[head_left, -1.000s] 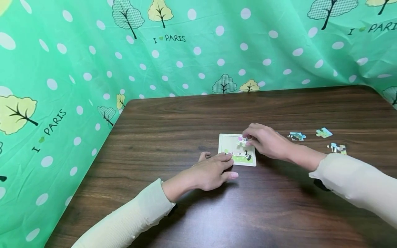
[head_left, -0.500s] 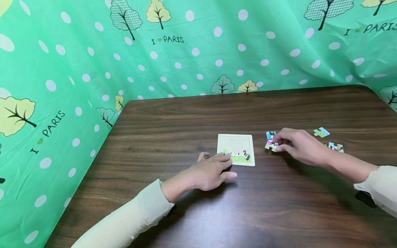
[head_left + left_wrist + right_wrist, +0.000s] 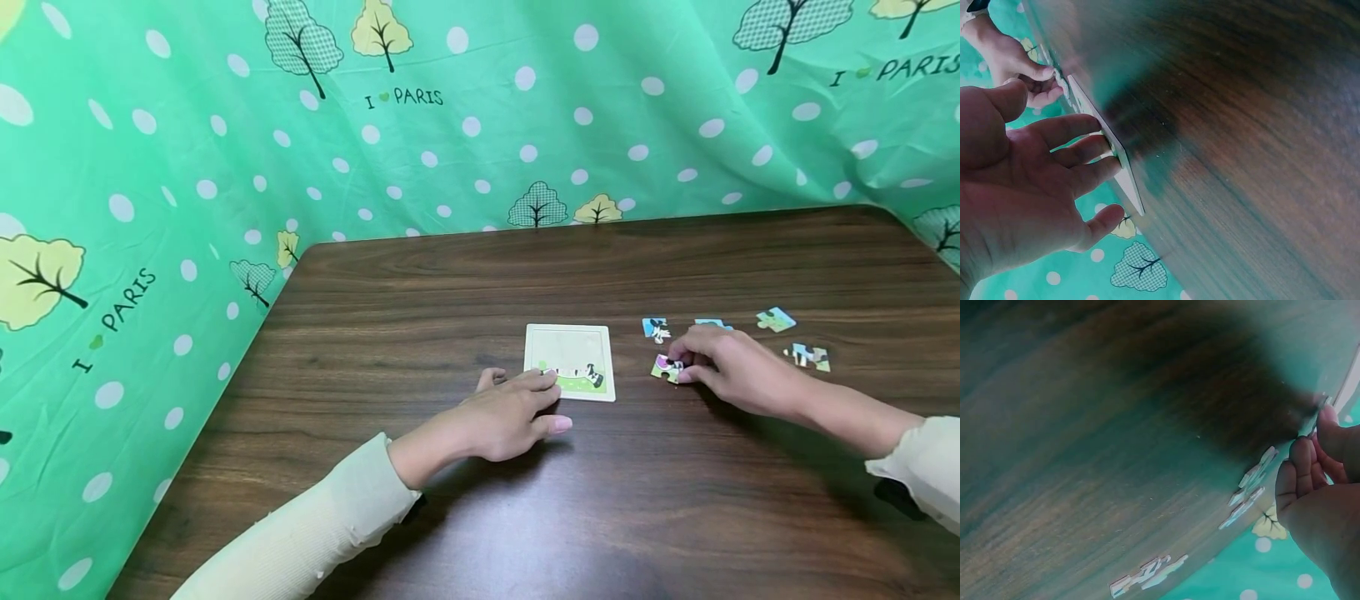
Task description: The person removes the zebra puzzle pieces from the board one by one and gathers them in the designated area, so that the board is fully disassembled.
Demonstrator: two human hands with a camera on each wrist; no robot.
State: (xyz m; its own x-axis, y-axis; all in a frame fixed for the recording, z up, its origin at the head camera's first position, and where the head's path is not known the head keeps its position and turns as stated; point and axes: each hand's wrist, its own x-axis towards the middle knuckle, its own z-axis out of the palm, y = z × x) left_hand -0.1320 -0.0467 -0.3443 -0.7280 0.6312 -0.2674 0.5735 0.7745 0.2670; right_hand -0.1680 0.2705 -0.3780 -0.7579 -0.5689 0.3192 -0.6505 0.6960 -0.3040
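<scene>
My left hand (image 3: 504, 417) lies with extended fingers on the lower left of a square puzzle tray (image 3: 567, 340). Its fingertips touch the tray's edge, as the left wrist view shows of the same hand (image 3: 1035, 169). A green strip with a black-and-white striped animal (image 3: 577, 377) fills the tray's near part, partly under those fingers. Right of the tray, my right hand (image 3: 738, 367) pinches a jigsaw piece (image 3: 663, 368) with pink and green on it, low at the tabletop, between thumb and fingers. Part of that piece is hidden behind the fingertips.
Loose jigsaw pieces lie around the right hand: one blue piece (image 3: 656, 329), a half-hidden one (image 3: 712, 322), a green-blue one (image 3: 776, 319) and a striped one (image 3: 810, 357). A green dotted curtain (image 3: 465, 125) hangs behind the brown table (image 3: 420, 292).
My right hand has carried the pink-and-green jigsaw piece from over the tray rightward to the table, then slightly nearer to me. My left hand has stayed on the tray.
</scene>
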